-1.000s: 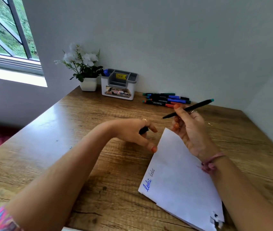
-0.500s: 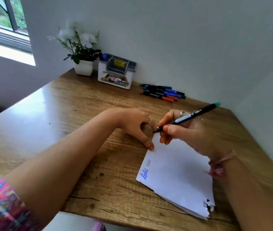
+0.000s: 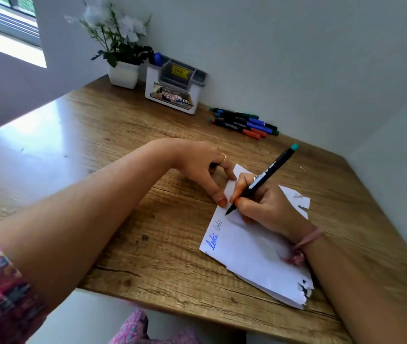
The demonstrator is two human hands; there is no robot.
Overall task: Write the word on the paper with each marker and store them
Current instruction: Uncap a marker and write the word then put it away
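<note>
Gripping one marker: right hand; left hand curled, contents unclear.

The left forearm ran from the lower left of the frame up toward the centre, ending in the left hand, whose fingers were curled with two fingertips pressed down; it perhaps enclosed something small and dark, though the view was unclear. The right forearm rose from the lower right, and the right hand pinched a marker, tip pointing down-left.
</note>
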